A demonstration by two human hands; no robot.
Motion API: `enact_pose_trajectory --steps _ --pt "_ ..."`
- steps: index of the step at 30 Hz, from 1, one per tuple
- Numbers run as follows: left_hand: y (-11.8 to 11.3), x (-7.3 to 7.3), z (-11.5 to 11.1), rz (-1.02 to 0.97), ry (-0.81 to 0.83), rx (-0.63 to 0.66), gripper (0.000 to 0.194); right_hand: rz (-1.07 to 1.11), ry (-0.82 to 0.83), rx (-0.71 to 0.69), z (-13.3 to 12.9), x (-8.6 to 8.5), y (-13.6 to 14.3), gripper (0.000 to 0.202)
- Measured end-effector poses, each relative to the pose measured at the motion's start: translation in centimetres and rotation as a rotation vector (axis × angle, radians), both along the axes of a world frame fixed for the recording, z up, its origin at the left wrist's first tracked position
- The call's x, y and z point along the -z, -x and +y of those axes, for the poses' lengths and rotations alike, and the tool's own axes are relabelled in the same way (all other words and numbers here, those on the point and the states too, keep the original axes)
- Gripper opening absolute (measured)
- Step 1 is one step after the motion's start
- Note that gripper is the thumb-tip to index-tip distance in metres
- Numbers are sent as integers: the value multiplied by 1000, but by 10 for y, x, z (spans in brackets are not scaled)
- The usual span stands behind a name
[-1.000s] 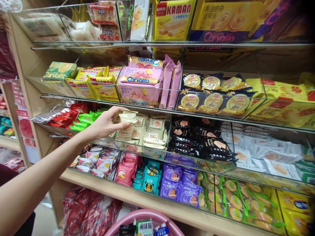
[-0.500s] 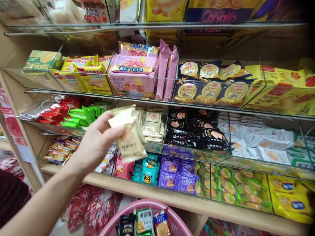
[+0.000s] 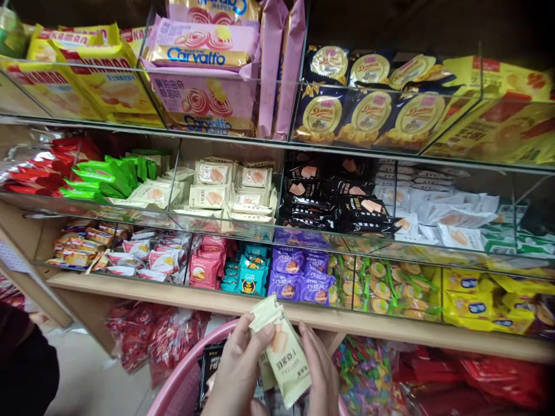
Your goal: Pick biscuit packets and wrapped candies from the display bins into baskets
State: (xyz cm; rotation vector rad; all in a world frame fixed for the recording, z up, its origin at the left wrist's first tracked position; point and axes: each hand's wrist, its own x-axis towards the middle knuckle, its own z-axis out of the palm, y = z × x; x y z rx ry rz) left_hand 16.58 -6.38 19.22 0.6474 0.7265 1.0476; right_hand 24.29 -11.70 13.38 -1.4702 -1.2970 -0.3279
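Observation:
Cream-coloured snack packets (image 3: 284, 352) are pinched between the thumb and fingers of my left hand (image 3: 240, 364), low in the view. On their right side is my right hand (image 3: 318, 367), its fingers bent along the packets' edge; whether it grips them is unclear. Both hands are over a pink basket (image 3: 173, 384), which holds a black packet (image 3: 210, 367) and other packets partly hidden by my hands. Similar cream packets (image 3: 212, 196) are stacked on the middle shelf.
Clear-fronted shelves (image 3: 243, 300) hold black packets (image 3: 333, 199), purple packets (image 3: 290, 271), teal packets (image 3: 251, 277) and pink Carvalfo packs (image 3: 203, 98). Red bagged goods (image 3: 139, 335) lie below left, colourful bagged pieces (image 3: 366, 370) below right. Dark clothing shows at the lower left.
My left hand has moved down and right from the shelf to above the basket, bringing the cream packets. My right hand has come into view beside them. The view has shifted closer to the shelves.

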Motion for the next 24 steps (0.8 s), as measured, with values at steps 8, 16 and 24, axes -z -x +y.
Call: enact_pose_trajectory --steps 8,16,24 --pt "-14 13 -14 132 -262 -147 58 -174 41 189 8 -3 -8 64" --pt "-18 29 -23 251 -343 -152 66 -46 178 105 5 6 -14 66" --pt "-22 34 -18 149 -212 -105 72 64 213 34 8 12 -15 58"
